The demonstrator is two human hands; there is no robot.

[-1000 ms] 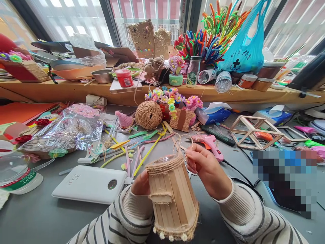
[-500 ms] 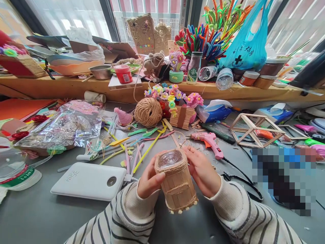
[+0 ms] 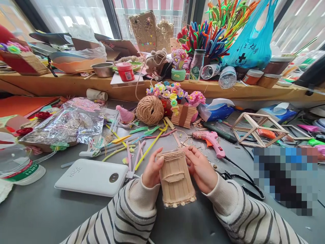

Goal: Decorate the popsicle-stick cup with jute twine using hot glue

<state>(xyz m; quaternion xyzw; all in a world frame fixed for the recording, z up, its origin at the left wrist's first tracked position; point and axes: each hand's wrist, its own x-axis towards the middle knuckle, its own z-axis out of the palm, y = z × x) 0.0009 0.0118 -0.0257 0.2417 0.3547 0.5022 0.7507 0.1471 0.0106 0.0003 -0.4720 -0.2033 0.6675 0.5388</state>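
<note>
A small container (image 3: 174,185) covered with flat wooden craft sticks is held up over the table, one side facing me. Jute twine (image 3: 171,156) wraps its upper edge, a short twine band crosses its middle, and small pale beads line the bottom edge. My left hand (image 3: 152,168) grips the container's left side, thumb near the twine. At the upper right corner, my right hand (image 3: 201,169) is closed on it with bent fingers; whether twine is also pinched there I cannot tell. A thin strand loops up behind this hand.
Beyond the hands lie a twine ball (image 3: 149,110), loose pipe cleaners (image 3: 152,145) and a bundle of craft sticks (image 3: 183,116). A pink glue gun (image 3: 212,141) with its cable is at right, near a stick frame (image 3: 259,128). A white power bank (image 3: 92,178) lies at left.
The container has tilted so its clear round-ringed end no longer shows and its stick-covered side faces me. Both hands stay on it. The view has shifted slightly.
</note>
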